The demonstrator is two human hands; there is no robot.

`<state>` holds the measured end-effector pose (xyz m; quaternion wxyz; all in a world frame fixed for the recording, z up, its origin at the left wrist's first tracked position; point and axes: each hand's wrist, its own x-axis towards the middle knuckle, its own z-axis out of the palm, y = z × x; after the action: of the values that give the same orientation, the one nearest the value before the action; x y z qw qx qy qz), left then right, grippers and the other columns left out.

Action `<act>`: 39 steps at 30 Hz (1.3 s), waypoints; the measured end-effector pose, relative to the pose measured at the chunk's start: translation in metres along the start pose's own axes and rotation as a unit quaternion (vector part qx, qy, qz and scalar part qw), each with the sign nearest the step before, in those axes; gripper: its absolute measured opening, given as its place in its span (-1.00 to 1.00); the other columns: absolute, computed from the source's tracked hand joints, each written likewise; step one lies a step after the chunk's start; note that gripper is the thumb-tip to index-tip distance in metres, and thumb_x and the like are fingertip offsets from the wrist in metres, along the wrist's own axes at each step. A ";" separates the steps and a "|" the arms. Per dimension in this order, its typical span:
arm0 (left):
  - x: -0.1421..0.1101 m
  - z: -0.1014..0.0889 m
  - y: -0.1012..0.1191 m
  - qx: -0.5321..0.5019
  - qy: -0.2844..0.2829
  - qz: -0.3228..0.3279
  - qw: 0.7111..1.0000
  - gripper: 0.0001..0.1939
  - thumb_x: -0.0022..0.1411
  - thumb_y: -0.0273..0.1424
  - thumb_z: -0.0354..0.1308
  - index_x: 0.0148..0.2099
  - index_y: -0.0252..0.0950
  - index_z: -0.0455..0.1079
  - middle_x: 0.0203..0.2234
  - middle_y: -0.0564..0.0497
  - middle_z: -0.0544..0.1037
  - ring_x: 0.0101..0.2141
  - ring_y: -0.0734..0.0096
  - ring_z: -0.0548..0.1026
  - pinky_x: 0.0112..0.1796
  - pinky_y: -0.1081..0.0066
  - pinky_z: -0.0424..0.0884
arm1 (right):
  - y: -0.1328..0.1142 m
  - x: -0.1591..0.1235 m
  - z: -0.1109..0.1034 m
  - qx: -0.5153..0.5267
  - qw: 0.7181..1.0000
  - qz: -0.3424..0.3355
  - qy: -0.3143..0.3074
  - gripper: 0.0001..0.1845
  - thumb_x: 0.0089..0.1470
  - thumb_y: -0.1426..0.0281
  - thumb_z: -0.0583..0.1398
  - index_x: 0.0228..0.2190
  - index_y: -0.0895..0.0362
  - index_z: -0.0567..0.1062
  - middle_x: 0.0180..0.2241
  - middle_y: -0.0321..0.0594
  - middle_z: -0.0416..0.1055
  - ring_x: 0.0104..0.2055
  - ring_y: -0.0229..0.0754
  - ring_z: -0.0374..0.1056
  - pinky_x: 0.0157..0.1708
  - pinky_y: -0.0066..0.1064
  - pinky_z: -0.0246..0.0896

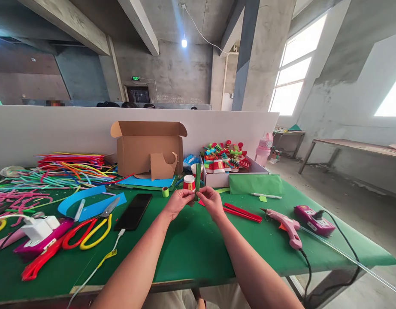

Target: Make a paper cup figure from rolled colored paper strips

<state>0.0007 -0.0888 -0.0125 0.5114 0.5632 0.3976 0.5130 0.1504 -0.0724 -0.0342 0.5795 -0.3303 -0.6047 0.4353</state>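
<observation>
Both my hands meet above the middle of the green table (pixel 191 253). My left hand (pixel 177 201) and my right hand (pixel 212 201) pinch the lower end of an upright green foam strip (pixel 198 176) between their fingertips. Just behind it stands a small red and white paper cup (pixel 189 183), with a small green ring (pixel 165 192) to its left. Red foam strips (pixel 243 212) lie right of my right hand.
A pink glue gun (pixel 288 225) and pink power box (pixel 313 219) sit at right. Scissors (pixel 88 227), a black phone (pixel 133 210), blue foam (pixel 88 204) and piles of pipe cleaners (pixel 56 171) lie left. An open cardboard box (pixel 149 150) and a tray of finished crafts (pixel 226 165) stand behind.
</observation>
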 end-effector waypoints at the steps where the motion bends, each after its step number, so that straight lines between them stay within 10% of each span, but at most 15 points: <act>1: 0.000 -0.001 0.001 0.000 0.014 0.005 1.000 -0.60 -0.17 -0.06 0.42 -0.46 -0.32 0.54 -0.59 0.01 0.52 -0.53 0.43 0.41 -0.44 0.41 0.34 | -0.001 0.000 -0.001 -0.005 1.000 0.003 0.000 -0.71 -0.13 0.13 0.30 -0.51 0.08 0.41 -0.51 -0.29 0.41 -0.45 -0.20 0.33 -0.43 -0.37 0.26; 7: 0.002 -0.015 0.010 -0.094 0.147 0.049 0.984 -0.52 -0.12 0.04 0.36 -0.45 -0.32 0.47 -0.59 0.02 0.50 -0.58 0.53 0.35 -0.55 0.52 0.24 | -0.003 -0.004 0.002 -0.095 0.992 0.003 -0.083 -0.84 -0.14 0.27 0.26 -0.55 0.09 0.42 -0.52 -0.30 0.44 -0.43 -0.18 0.35 -0.36 -0.36 0.27; 18: 0.002 -0.016 0.013 -0.129 0.132 0.055 0.981 -0.67 -0.26 -0.23 0.45 -0.44 -0.34 0.54 -0.66 0.08 0.43 -0.63 0.64 0.23 -0.61 0.57 0.14 | -0.003 -0.006 0.002 -0.130 0.980 0.019 -0.147 -0.83 -0.09 0.28 0.23 -0.56 0.11 0.41 -0.56 -0.33 0.40 -0.47 -0.22 0.30 -0.40 -0.40 0.19; 39: 0.000 -0.014 0.018 -0.142 0.144 0.077 0.976 -0.49 -0.01 0.05 0.26 -0.39 -0.37 0.54 -0.57 -0.06 0.56 -0.53 0.43 0.44 -0.50 0.45 0.34 | -0.006 -0.006 0.001 -0.175 0.978 0.017 -0.112 -0.85 -0.06 0.32 0.17 -0.57 0.09 0.36 -0.60 -0.39 0.32 -0.52 -0.26 0.21 -0.47 -0.44 0.07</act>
<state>-0.0147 -0.0898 0.0049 0.4821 0.4340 0.3456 0.6780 0.1510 -0.0806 -0.0312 0.4339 -0.3864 -0.7266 0.3667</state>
